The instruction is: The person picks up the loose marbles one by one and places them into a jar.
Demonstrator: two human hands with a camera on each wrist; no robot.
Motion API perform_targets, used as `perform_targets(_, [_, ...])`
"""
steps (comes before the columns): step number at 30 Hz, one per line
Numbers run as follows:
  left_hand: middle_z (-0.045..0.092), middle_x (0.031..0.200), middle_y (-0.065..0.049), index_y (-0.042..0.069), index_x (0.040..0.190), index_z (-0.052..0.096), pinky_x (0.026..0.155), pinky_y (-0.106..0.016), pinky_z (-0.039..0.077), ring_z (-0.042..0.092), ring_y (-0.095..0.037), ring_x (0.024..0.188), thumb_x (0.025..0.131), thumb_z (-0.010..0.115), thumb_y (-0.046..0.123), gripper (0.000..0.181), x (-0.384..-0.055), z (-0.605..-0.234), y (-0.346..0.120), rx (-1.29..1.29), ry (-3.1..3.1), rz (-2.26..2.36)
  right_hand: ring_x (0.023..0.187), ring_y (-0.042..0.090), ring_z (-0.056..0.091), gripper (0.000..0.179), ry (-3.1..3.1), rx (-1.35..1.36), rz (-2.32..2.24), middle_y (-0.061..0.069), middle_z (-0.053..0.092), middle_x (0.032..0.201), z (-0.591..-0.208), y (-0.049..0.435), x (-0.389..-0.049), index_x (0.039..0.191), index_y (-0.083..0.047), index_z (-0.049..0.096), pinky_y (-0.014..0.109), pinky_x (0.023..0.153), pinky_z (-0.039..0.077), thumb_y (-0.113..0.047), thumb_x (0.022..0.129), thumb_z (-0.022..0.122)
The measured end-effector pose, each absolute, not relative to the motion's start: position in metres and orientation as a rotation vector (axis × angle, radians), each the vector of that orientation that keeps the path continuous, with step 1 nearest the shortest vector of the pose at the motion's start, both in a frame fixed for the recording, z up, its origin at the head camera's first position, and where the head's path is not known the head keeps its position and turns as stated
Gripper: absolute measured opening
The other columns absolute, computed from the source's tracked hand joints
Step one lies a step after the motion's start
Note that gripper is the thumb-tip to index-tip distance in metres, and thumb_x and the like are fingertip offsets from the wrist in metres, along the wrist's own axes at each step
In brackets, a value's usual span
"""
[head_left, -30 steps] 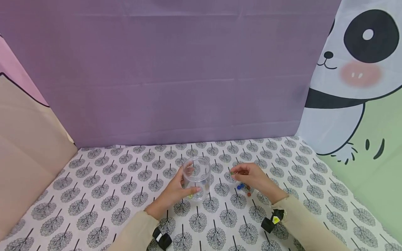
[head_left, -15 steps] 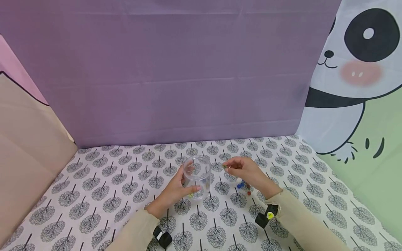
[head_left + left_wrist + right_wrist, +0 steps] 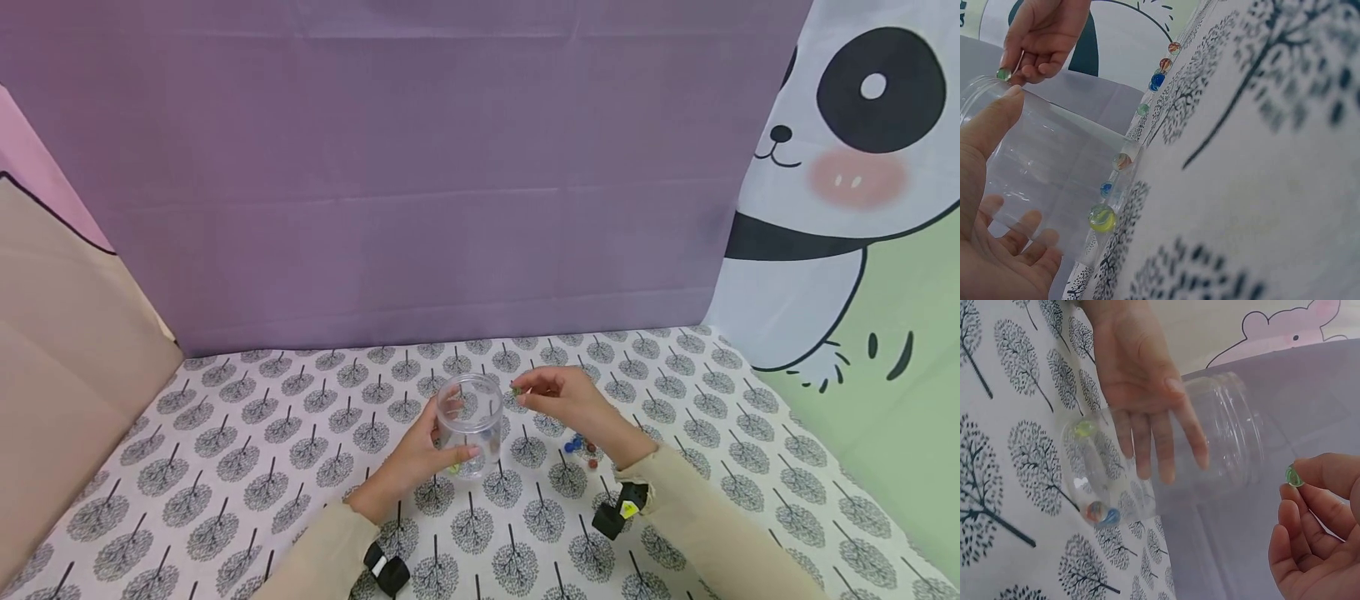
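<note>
No words or numbers can be read. A small yellow sticker is stuck on the right black strap, but its dark mark is too tiny to be read. Some letter-like marks on the pale wall are cut off and can't be made out.

Clear jar; inside it, yellow-swirled marble, blue marble, perhaps orange-streaked marble; near it, green marble; beneath it, black-and-white tree-print cloth

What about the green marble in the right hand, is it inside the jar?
No, the right hand pinches the green marble in the air outside the transparent jar.
</note>
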State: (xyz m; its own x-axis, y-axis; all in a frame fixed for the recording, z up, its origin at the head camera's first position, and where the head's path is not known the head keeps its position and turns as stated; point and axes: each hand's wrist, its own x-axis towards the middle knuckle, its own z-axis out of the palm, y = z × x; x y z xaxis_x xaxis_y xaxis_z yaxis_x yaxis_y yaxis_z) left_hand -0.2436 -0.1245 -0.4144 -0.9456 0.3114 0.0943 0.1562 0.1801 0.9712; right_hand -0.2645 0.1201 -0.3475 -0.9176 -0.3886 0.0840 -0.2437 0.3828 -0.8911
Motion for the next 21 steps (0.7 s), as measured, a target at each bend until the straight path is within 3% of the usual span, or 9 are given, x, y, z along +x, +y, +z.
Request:
perform_targets(7, [0.036, 0.147, -0.013, 0.026, 0.148, 0.025, 0.105, -0.063, 0.027, 0.040, -0.038, 0.128, 0.075, 0.079, 0.016, 0.092, -0.243, -0.415, -0.125, 0.458, 2.326, 1.872, 0.091, 0.034, 0.060, 0.026, 2.502, -0.663, -1.560, 0.010, 0.067, 0.094, -0.341, 0.111, -0.264, 0.110, -0.007, 0.066, 0.040, 0.077, 0.052, -0.019, 0.087, 0.067])
perform_targets(21, [0.036, 0.146, -0.015, 0.023, 0.148, 0.024, 0.105, -0.061, 0.029, 0.042, -0.037, 0.128, 0.076, 0.078, 0.015, 0.090, -0.245, -0.416, -0.125, 0.498, 2.318, 1.872, 0.082, 0.021, 0.061, 0.023, 2.482, -0.739, -1.537, 0.005, 0.064, 0.091, -0.340, 0.099, -0.266, 0.108, -0.008, 0.067, 0.036, 0.074, 0.052, -0.017, 0.087, 0.067])
